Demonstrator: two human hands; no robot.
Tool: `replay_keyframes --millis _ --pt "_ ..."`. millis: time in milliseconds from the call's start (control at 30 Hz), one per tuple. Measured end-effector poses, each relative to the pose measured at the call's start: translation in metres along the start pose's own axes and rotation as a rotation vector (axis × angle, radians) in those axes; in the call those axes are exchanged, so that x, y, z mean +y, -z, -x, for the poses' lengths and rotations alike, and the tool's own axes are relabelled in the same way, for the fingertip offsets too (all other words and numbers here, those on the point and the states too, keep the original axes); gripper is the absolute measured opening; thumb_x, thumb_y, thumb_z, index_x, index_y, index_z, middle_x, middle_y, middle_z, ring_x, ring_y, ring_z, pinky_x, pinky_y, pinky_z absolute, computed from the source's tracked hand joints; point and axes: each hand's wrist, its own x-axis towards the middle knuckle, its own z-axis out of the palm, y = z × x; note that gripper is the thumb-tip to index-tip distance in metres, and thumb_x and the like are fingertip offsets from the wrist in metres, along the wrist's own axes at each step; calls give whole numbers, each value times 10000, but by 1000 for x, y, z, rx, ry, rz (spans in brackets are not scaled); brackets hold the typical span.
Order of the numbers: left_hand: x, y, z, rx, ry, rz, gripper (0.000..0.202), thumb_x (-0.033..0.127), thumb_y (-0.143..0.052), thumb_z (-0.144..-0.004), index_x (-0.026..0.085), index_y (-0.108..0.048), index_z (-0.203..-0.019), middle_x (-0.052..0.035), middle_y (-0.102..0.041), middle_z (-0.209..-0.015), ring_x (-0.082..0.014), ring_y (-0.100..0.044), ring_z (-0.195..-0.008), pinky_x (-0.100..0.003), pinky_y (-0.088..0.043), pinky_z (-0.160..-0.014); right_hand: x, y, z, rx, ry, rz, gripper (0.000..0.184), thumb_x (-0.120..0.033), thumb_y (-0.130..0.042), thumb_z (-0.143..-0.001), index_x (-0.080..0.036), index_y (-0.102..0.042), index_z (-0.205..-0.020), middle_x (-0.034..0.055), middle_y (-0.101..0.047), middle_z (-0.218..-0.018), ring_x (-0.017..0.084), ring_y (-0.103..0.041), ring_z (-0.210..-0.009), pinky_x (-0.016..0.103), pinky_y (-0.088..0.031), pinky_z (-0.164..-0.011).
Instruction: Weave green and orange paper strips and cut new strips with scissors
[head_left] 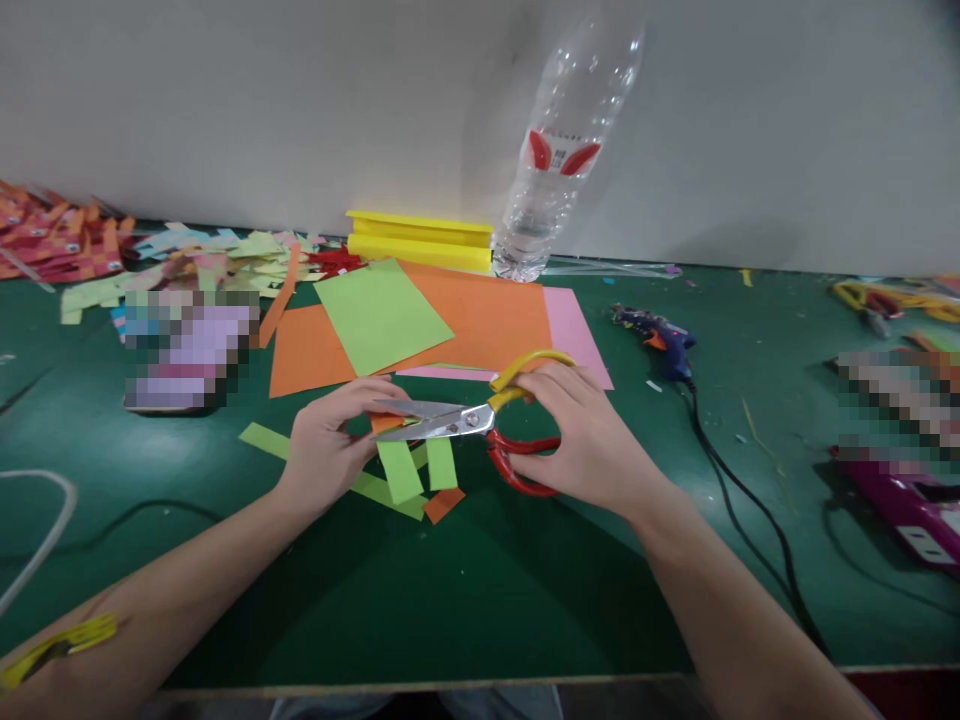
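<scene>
My right hand (585, 430) grips a pair of scissors (471, 420) by its yellow and red handles, with the blades parted and pointing left. Between the blades is an orange paper strip (386, 424), pinched at its left end by the fingers of my left hand (330, 435). Green paper strips (400, 472) show just below the blades; whether they are joined to the orange one I cannot tell. A small orange paper piece (444, 505) and a longer green strip (262, 438) rest on the table.
Behind my hands lie a green sheet (382, 315) and orange sheets (487, 310) over pink paper (577, 335). A plastic bottle (555, 160) and folded yellow paper (420, 240) stand by the wall. A corded glue gun (660, 340) lies right; paper strips (247, 250) are heaped left.
</scene>
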Motion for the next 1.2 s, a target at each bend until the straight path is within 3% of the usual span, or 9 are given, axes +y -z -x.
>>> replay_keyframes --millis 167,300,500,767,1200 --pt "-2 -1 1 -7 -5 38 185 102 -686 -685 252 -705 -791 -19 -694 -880 -194 -629 -865 -425 -463 -938 3 6 -1 -29 -13 -24 363 -265 -611 -694 -190 -540 -1042 101 -610 -1039 262 -567 -986 408 -456 -835" --pt "1 -1 2 21 7 31 108 167 -697 -709 250 -708 -778 -27 -700 -864 -192 -635 -844 -396 -500 -874 8 11 0 -47 -23 -23 359 -255 -619 -680 -192 -563 -1028 94 -624 -1018 257 -581 -960 396 -483 -795" --pt "4 0 1 13 -84 28 125 171 -689 -744 271 -708 -816 -9 -699 -866 -160 -638 -805 -375 -489 -896 17 16 2 -61 -12 -34 353 -247 -635 -672 -178 -571 -1012 94 -627 -991 238 -598 -896 360 -501 -741" --pt "3 1 3 75 -124 -12 55 253 -704 -742 265 -692 -794 -3 -705 -808 -177 -648 -795 -435 -451 -949 27 19 5 -76 -32 -54 345 -209 -630 -658 -204 -585 -1000 66 -639 -943 226 -607 -844 348 -506 -710" --pt "8 -1 6 38 -245 17 159 186 -681 -769 330 -675 -838 35 -678 -818 -157 -642 -768 -429 -445 -943 31 21 7 -90 -34 -55 308 -211 -635 -702 -207 -596 -1007 62 -656 -985 207 -618 -831 334 -517 -711"
